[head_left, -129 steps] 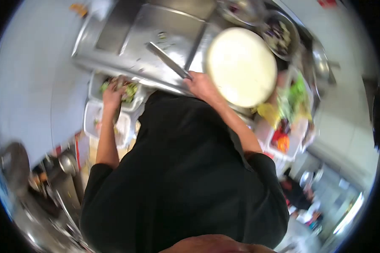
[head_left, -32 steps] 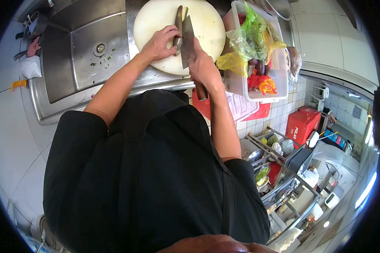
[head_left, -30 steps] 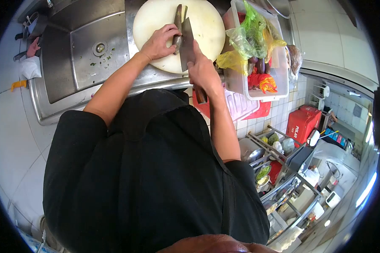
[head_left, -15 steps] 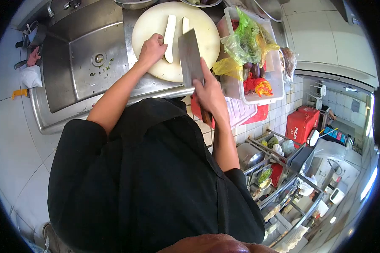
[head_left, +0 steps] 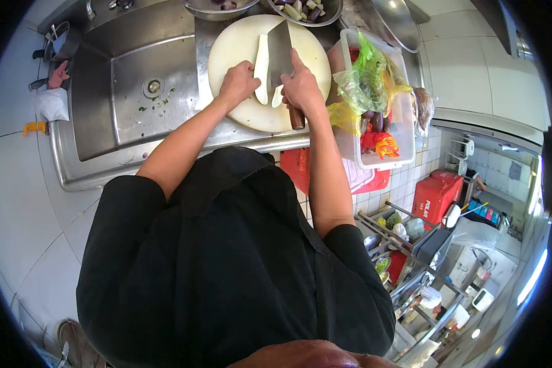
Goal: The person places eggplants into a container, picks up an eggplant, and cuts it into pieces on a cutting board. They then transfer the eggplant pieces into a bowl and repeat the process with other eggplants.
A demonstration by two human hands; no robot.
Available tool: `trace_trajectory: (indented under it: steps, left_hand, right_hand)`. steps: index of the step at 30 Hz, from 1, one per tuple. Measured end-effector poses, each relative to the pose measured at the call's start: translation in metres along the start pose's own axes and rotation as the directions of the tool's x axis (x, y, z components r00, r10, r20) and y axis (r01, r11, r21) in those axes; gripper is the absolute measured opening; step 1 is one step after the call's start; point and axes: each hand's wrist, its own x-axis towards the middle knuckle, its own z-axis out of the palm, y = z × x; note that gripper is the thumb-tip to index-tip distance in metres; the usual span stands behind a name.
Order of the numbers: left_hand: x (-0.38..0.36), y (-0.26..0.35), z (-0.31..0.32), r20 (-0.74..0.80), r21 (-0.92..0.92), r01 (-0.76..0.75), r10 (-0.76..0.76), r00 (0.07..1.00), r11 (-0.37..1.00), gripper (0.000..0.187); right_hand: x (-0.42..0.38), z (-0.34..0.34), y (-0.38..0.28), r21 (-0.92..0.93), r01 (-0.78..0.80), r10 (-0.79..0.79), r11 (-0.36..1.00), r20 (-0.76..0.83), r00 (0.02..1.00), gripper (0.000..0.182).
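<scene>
A long pale piece of eggplant (head_left: 262, 58), cut lengthwise, lies on the round white cutting board (head_left: 233, 52). My left hand (head_left: 239, 83) is closed, its curled fingertips against the left edge of this piece. In my right hand (head_left: 302, 90) is a cleaver (head_left: 280, 49) with a wooden handle, the index finger along the blade. The broad blade lies over the board, just right of the long piece. A second pale piece (head_left: 278, 96) shows partly below the blade; the rest of it is hidden.
Left of the board is a steel sink (head_left: 129, 116). Behind it stand a bowl of cut eggplant (head_left: 316, 21) and another metal bowl (head_left: 227, 11). To the right is a clear plastic bin (head_left: 380, 161) with bagged vegetables. A metal rack (head_left: 411, 251) stands further right.
My right hand has brought the cleaver up and forward, from the board's near right edge to beside the long eggplant piece. My left hand stays at that piece. The view has shifted slightly.
</scene>
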Motion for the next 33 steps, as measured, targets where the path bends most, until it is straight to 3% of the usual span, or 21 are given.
trace_trajectory:
  steps: [5, 11, 14, 17, 20, 23, 29, 32, 33]
  left_hand:
    - [0.0, 0.0, 0.001, -0.009, -0.011, 0.035, -0.035, 0.999, 0.999, 0.04]
    - [0.001, -0.002, 0.002, -0.02, -0.002, -0.012, 0.012, 1.0, 1.0, 0.04]
    - [0.001, 0.0, 0.002, -0.007, 0.013, 0.005, -0.005, 1.0, 1.0, 0.039]
    - [0.001, -0.005, 0.007, -0.039, -0.002, -0.03, 0.03, 0.999, 1.0, 0.037]
    - [0.001, -0.005, 0.006, -0.018, -0.022, -0.007, 0.007, 1.0, 1.0, 0.036]
    - [0.0, -0.006, 0.007, -0.04, -0.042, -0.019, 0.018, 0.999, 0.999, 0.034]
    - [-0.004, -0.005, 0.006, -0.046, -0.106, -0.038, 0.033, 0.998, 0.994, 0.033]
    - [-0.001, -0.01, 0.009, -0.04, -0.076, -0.024, 0.021, 0.999, 0.997, 0.033]
    - [-0.002, -0.009, 0.008, -0.04, -0.08, -0.019, 0.016, 0.999, 0.997, 0.033]
  right_hand:
    - [0.01, -0.001, 0.004, -0.138, 0.091, -0.103, 0.986, -0.083, 0.991, 0.072]
    - [0.007, 0.004, -0.005, -0.097, 0.034, -0.036, 0.995, -0.012, 0.999, 0.072]
    - [0.016, 0.017, 0.004, -0.229, 0.123, -0.137, 0.966, -0.045, 0.99, 0.072]
    - [0.016, 0.014, -0.001, -0.208, 0.122, -0.129, 0.971, -0.022, 0.991, 0.075]
    - [-0.005, 0.005, -0.016, -0.158, 0.018, -0.007, 0.987, 0.069, 0.998, 0.071]
    - [-0.024, 0.006, -0.006, -0.16, 0.023, -0.005, 0.987, 0.109, 0.994, 0.071]
    - [-0.056, 0.009, 0.014, -0.263, 0.098, -0.069, 0.96, 0.118, 0.991, 0.071]
    - [-0.075, 0.011, 0.022, -0.314, 0.201, -0.183, 0.928, 0.084, 0.979, 0.07]
    - [-0.084, 0.011, 0.022, -0.32, 0.175, -0.15, 0.931, 0.102, 0.983, 0.069]
